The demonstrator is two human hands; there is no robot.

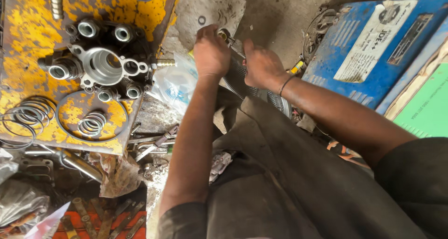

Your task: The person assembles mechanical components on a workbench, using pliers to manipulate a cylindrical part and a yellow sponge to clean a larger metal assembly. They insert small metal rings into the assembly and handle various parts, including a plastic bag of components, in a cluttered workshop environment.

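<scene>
Gripping a braided metal hose (234, 78) at its brass end fitting (223, 34), we have both hands closed on the work above our lap. Our left hand (211, 52) curls its fingers (205, 33) over the fitting; our right hand (262, 65) closes around the hose just beside it (what the right fingers pinch is hidden behind the hand). A clear plastic bag (175, 85) lies near the left hand. Farther left, a black pump body (100, 64) with open ports sits on a worn yellow plate (28, 38), with loose springs (91, 123) below it. A blue case (368, 48) stands to the right.
</scene>
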